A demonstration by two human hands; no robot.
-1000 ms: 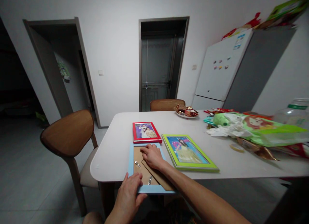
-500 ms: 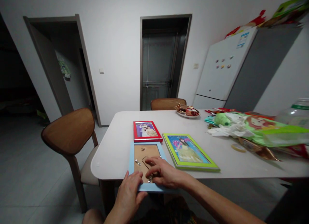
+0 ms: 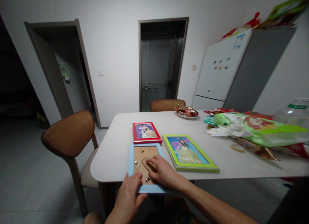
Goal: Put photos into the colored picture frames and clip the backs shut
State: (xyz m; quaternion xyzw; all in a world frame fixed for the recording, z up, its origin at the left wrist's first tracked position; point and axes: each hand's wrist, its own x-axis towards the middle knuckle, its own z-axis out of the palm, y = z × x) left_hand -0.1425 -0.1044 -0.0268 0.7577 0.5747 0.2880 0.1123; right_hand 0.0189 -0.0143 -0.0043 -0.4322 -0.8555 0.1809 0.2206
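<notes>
A light blue picture frame [image 3: 131,156] lies face down at the table's front edge, its brown backing board [image 3: 137,154] showing. Small metal clips sit on the backing: a far clip [image 3: 143,150], a left clip [image 3: 137,164] and a near clip [image 3: 147,179]. My left hand [image 3: 129,190] holds the near left corner, fingers on top and thumb by the front edge. Over the board's right side is my right hand [image 3: 163,172], fingers apart, its thumb close to the near clip. It covers the board's right part.
Beyond lies a red picture frame [image 3: 147,141]; to the right, a green picture frame [image 3: 177,163]. A plate [image 3: 187,115] stands at the back. Plastic packaging [image 3: 260,129], a tape roll [image 3: 237,148] and a large jar [image 3: 295,113] occupy the right. A wooden chair [image 3: 70,134] stands left.
My right hand has drawn back slightly to the right from the near clip, which now shows more plainly and sits at a different angle. My left hand stays on the corner.
</notes>
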